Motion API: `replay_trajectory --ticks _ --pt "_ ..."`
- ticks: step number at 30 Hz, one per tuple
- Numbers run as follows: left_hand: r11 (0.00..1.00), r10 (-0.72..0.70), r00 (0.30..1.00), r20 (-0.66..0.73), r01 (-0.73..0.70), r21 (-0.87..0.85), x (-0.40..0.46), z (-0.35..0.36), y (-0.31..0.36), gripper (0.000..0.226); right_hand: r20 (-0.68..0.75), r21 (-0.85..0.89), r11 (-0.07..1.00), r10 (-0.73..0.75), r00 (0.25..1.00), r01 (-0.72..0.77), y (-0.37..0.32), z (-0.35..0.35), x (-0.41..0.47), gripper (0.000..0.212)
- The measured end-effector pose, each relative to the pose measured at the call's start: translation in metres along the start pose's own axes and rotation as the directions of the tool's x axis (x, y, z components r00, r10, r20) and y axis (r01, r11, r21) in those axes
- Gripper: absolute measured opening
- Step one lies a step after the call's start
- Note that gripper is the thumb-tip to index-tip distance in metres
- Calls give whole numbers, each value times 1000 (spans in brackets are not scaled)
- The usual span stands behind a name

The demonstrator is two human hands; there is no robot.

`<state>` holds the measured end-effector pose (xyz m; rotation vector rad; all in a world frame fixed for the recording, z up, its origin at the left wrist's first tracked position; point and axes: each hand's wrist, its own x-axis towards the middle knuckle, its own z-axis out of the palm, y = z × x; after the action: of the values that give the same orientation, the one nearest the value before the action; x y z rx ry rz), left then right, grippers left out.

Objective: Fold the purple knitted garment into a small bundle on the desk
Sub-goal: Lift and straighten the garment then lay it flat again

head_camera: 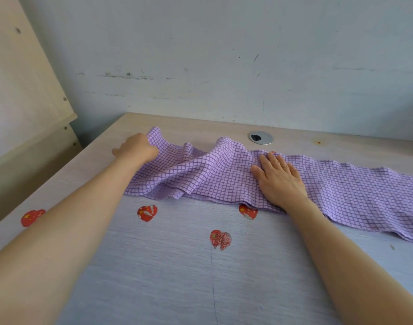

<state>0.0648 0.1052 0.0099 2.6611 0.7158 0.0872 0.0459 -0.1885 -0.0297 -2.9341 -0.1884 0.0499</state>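
Nearest the camera, two bare forearms reach forward over the pale wood-grain desk (pixel 154 277), whose near surface carries several red heart stickers (pixel 147 212): one lies just in front of the garment's near edge at the middle, another is partly tucked under that edge beside the right wrist, a third sits nearer the camera between the arms, and a fourth is off to the left beside the left forearm. A thin dark line runs down the desk from the nearest sticker. Beyond the stickers, the purple knitted garment (pixel 224 179), lilac with a darker grid pattern, lies stretched in a long band across the desk, running from the left hand to the right border of the view. The right hand (pixel 280 179) lies flat on the garment, palm down with fingers straight and slightly spread, pressing the cloth onto the desk. The left hand (pixel 136 147), at the garment's left end, has its fingers curled round a bunch of the cloth and lifts that end, so the fabric rises in loose folds between the two hands. Behind the garment, a round metal cable grommet (pixel 261 137) is set into the desk. Farthest back stands a scuffed pale wall (pixel 224 55), with a light wooden panel (pixel 25 78) to its left.
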Motion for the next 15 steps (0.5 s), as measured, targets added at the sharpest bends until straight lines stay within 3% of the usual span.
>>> replay_trajectory --ticks 2,5,7,10,12,15 --pt "997 81 996 -33 -81 10 -3 -4 -2 36 2 -1 1000 -3 1000 3 0 0 1 60" --pt "965 214 940 -267 -161 207 -11 -15 -3 35 2 -2 1000 -5 1000 5 0 0 0 60" --pt "907 305 877 -371 -149 393 -12 -26 -5 35 3 -1 1000 -3 1000 3 0 -1 0 60" --pt "864 345 831 -436 -99 494 -6 -41 -10 42 3 -13 1000 -5 1000 5 0 0 0 61" --pt "832 429 785 -447 -151 534 -4 -43 -7 51 4 -23 1000 -5 1000 5 0 0 0 62" --pt "759 610 737 -291 -438 481 -17 -29 20 46 10 -25 1000 -6 1000 6 0 -1 0 62"
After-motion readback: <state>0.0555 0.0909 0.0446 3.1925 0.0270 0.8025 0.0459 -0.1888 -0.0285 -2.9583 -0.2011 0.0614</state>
